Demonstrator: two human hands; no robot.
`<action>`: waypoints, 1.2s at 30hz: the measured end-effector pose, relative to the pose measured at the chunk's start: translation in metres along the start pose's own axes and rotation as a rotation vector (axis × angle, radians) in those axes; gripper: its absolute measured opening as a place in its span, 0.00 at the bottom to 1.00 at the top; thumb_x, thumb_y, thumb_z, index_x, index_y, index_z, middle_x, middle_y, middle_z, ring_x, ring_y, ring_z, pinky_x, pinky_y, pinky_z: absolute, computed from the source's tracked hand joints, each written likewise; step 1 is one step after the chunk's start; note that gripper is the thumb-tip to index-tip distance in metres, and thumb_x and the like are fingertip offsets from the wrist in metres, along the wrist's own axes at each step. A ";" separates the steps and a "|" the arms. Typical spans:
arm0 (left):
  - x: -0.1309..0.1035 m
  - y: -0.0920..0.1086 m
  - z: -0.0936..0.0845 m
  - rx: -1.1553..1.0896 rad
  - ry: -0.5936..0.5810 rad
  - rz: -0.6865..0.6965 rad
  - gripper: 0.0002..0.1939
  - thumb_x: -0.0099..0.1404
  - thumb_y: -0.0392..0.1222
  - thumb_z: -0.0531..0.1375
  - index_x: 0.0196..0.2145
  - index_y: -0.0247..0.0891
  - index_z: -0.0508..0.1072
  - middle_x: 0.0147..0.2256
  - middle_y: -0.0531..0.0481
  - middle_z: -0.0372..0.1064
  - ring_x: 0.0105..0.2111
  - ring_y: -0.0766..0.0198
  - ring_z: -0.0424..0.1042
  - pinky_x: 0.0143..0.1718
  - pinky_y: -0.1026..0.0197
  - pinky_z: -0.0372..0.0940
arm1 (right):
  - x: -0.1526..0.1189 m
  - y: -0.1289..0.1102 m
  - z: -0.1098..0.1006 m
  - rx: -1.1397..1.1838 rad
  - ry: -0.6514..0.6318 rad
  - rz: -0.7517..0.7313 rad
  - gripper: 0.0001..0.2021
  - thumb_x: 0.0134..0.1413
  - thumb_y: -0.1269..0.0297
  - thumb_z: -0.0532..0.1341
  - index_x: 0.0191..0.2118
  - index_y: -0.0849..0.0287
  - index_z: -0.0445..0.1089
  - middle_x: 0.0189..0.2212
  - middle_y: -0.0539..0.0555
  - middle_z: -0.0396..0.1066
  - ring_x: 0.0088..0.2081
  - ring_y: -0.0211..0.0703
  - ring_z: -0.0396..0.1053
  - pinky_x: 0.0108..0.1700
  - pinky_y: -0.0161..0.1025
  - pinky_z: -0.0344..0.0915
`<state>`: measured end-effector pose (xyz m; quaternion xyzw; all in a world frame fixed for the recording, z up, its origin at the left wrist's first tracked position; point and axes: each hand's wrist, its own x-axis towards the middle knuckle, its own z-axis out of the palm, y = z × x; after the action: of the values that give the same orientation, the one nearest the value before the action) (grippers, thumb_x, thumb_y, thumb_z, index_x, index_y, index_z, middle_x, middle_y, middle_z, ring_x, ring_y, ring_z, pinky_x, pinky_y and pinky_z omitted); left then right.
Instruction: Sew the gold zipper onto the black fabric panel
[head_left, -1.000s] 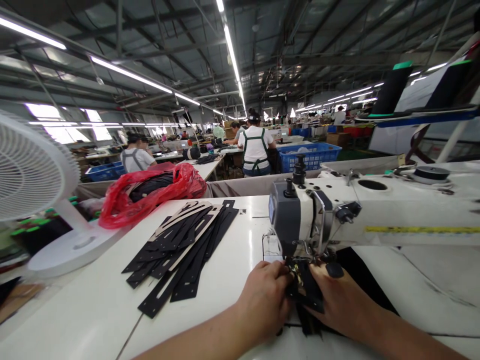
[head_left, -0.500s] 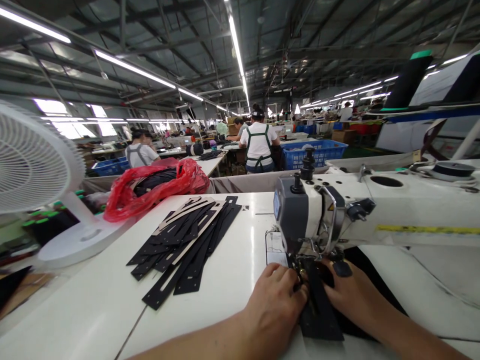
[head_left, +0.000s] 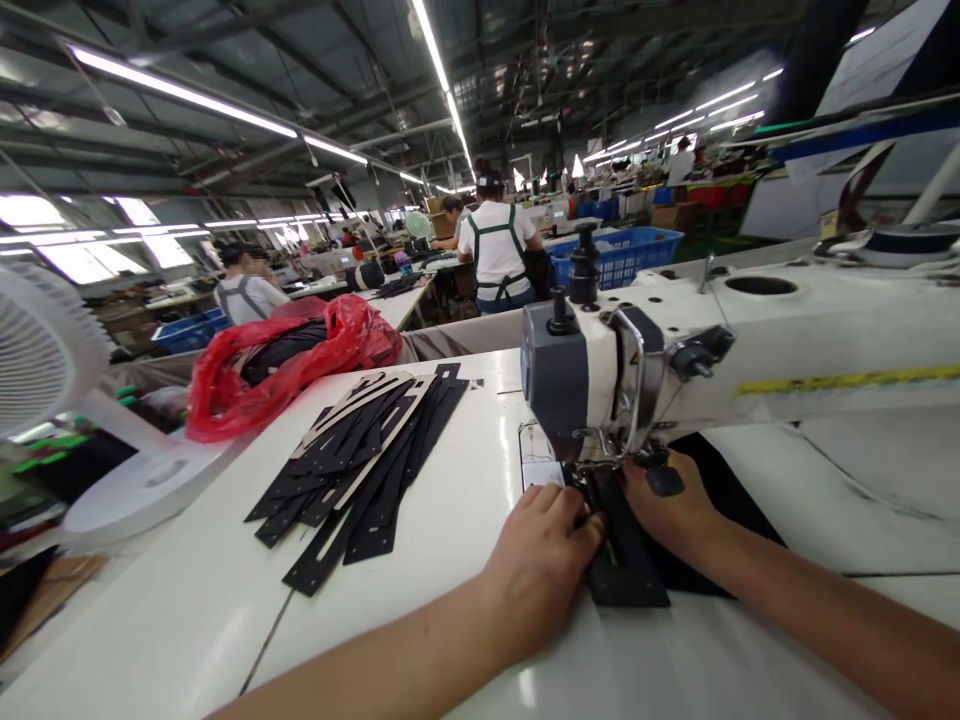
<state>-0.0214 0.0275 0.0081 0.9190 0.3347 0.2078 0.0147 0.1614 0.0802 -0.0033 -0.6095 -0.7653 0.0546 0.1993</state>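
Note:
A white and grey sewing machine (head_left: 559, 365) stands over the table, with a black strip (head_left: 626, 570) running lengthwise under its needle area. A wider black fabric piece (head_left: 724, 490) lies beneath and to the right of the strip. My left hand (head_left: 541, 560) rests at the strip's left edge, fingers curled and pressed together on it. On the other side, my right hand (head_left: 675, 510) is closed at the work close to the presser foot. Its fingertips are partly hidden behind the machine's black knob (head_left: 666, 482).
Left of the machine lies a fanned pile of black and beige slotted strips (head_left: 360, 460). Behind it sits a red plastic bag (head_left: 300, 360) with dark pieces inside. A white fan (head_left: 45, 350) stands at far left. Co-workers sit beyond, near a blue crate (head_left: 619, 255).
My view has shifted, so the scene sits further left and higher. The strip's near end is slightly closer to the needle area, and both hands stay beside it.

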 end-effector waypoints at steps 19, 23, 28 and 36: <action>-0.009 0.008 -0.002 0.129 0.166 0.171 0.13 0.68 0.32 0.47 0.37 0.29 0.72 0.38 0.40 0.73 0.40 0.59 0.73 0.44 0.55 0.70 | -0.075 -0.006 -0.028 0.034 0.179 -0.683 0.20 0.52 0.78 0.48 0.46 0.62 0.71 0.44 0.60 0.71 0.48 0.46 0.68 0.50 0.44 0.67; -0.005 0.003 -0.001 0.135 0.173 0.169 0.13 0.68 0.32 0.48 0.35 0.29 0.71 0.36 0.42 0.73 0.38 0.60 0.73 0.42 0.56 0.71 | -0.070 -0.002 -0.025 0.065 0.166 -0.669 0.20 0.52 0.78 0.48 0.45 0.62 0.71 0.44 0.59 0.72 0.48 0.45 0.68 0.50 0.43 0.67; 0.000 -0.005 0.001 0.114 0.165 0.165 0.14 0.69 0.32 0.46 0.37 0.29 0.71 0.34 0.42 0.71 0.38 0.59 0.73 0.40 0.55 0.71 | -0.060 0.001 -0.022 0.102 0.135 -0.628 0.18 0.52 0.78 0.48 0.42 0.62 0.72 0.42 0.60 0.72 0.46 0.45 0.69 0.51 0.44 0.66; 0.001 -0.012 0.005 0.104 0.115 0.152 0.12 0.69 0.32 0.47 0.37 0.31 0.69 0.31 0.44 0.68 0.32 0.61 0.69 0.36 0.57 0.70 | -0.044 0.001 -0.020 0.189 0.144 -0.588 0.16 0.51 0.78 0.48 0.35 0.59 0.72 0.36 0.57 0.73 0.40 0.43 0.71 0.47 0.41 0.68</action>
<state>-0.0265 0.0379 0.0020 0.9278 0.2749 0.2431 -0.0682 0.1772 0.0347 0.0042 -0.3434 -0.8842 0.0221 0.3158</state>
